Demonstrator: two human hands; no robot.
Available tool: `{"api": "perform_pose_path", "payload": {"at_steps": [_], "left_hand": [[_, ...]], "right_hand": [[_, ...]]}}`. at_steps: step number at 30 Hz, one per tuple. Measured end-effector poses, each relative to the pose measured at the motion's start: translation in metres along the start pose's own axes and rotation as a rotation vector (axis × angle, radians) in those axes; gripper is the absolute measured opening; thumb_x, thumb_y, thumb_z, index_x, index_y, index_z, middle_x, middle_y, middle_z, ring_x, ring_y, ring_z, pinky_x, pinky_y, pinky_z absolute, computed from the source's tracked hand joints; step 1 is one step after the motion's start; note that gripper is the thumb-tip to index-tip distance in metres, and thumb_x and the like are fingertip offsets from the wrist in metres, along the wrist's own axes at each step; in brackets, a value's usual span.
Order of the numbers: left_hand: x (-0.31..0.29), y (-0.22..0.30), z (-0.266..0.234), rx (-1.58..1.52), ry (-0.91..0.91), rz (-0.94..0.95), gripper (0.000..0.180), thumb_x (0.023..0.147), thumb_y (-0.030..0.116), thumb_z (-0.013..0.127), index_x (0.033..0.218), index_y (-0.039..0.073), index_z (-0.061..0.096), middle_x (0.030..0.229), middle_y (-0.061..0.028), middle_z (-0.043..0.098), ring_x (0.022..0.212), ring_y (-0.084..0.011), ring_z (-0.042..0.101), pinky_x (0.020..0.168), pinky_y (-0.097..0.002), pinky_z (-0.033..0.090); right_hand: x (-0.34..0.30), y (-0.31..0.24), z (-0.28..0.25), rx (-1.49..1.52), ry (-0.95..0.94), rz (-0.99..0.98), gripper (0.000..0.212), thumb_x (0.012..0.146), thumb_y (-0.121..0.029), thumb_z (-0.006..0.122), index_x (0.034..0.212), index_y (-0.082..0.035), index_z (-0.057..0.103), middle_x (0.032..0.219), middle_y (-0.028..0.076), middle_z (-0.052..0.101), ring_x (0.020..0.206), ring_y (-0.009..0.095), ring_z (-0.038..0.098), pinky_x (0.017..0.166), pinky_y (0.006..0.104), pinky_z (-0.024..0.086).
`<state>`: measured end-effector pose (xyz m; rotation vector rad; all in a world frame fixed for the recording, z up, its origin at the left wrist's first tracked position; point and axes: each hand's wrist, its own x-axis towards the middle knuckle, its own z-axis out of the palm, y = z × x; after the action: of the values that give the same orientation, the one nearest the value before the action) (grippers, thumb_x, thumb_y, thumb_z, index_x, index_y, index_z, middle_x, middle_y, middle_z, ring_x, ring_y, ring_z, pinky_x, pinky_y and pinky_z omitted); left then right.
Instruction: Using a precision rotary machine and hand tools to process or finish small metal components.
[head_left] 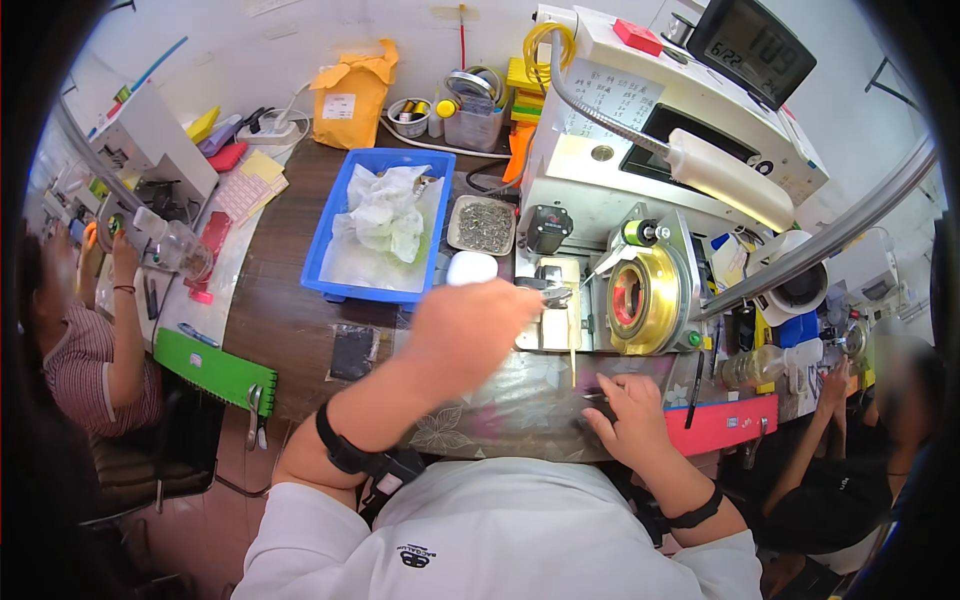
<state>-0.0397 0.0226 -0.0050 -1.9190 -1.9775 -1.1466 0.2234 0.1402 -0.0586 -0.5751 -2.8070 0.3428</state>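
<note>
My left hand [470, 330] reaches over the table to the middle of the machine, its closed fingers at a small metal fixture [556, 296] on the pale base plate. What those fingers grip, if anything, is hidden and slightly blurred. Just behind that hand shows a white rounded object [471, 267]. Near the table's front edge is my right hand [637, 415], thumb and forefinger curled about something small and dark that I cannot make out. A thin yellowish stick [573, 368] points toward me from the fixture. To its right stands a gold ring-shaped wheel [641, 301].
A blue tray [312, 265] holding crumpled white sheeting and a dish of small metal parts [482, 224] lie left of the machine [560, 190]. A lamp [730, 180] overhangs it. A dark packet [352, 352] lies nearer me. People work on both sides.
</note>
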Motion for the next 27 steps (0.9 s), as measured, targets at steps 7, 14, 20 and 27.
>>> {"api": "perform_pose_path", "payload": {"at_steps": [7,14,20,27], "left_hand": [[-0.02,-0.103,-0.046,0.385,0.142,-0.435,0.02,0.085,0.016,0.064,0.098,0.002,0.069,0.094,-0.0156,0.067,0.085,-0.0313,0.062,0.077,-0.0394,0.049],[-0.018,-0.038,-0.009,0.309,-0.032,-0.019,0.017,0.081,0.019,0.067,0.088,0.004,0.066,0.082,-0.0128,0.064,0.076,-0.0307,0.062,0.066,-0.042,0.049],[-0.022,-0.022,0.046,0.324,-0.264,-0.069,0.014,0.082,0.019,0.062,0.083,0.005,0.062,0.07,-0.0084,0.06,0.063,-0.0275,0.063,0.057,-0.0398,0.049],[-0.025,-0.027,0.056,0.549,-0.357,0.064,0.013,0.079,0.016,0.058,0.086,0.006,0.061,0.071,-0.0073,0.062,0.059,-0.0219,0.063,0.052,-0.0359,0.048]], "right_hand": [[0.014,-0.028,-0.008,0.578,-0.057,-0.045,0.024,0.084,-0.02,0.068,0.102,-0.004,0.065,0.099,0.013,0.059,0.097,0.031,0.054,0.085,0.0388,0.043],[0.054,-0.06,0.001,0.954,-0.001,0.156,0.015,0.093,-0.017,0.057,0.094,-0.003,0.06,0.09,0.007,0.059,0.084,0.017,0.054,0.078,0.0291,0.043],[0.104,-0.066,0.038,1.409,0.406,0.535,0.013,0.099,-0.02,0.049,0.102,-0.008,0.051,0.087,-0.002,0.047,0.079,0.007,0.042,0.076,0.0219,0.037],[0.118,-0.062,0.049,1.441,0.536,0.482,0.012,0.1,-0.019,0.047,0.103,-0.007,0.049,0.088,-0.002,0.047,0.08,0.007,0.042,0.076,0.0223,0.038]]}}
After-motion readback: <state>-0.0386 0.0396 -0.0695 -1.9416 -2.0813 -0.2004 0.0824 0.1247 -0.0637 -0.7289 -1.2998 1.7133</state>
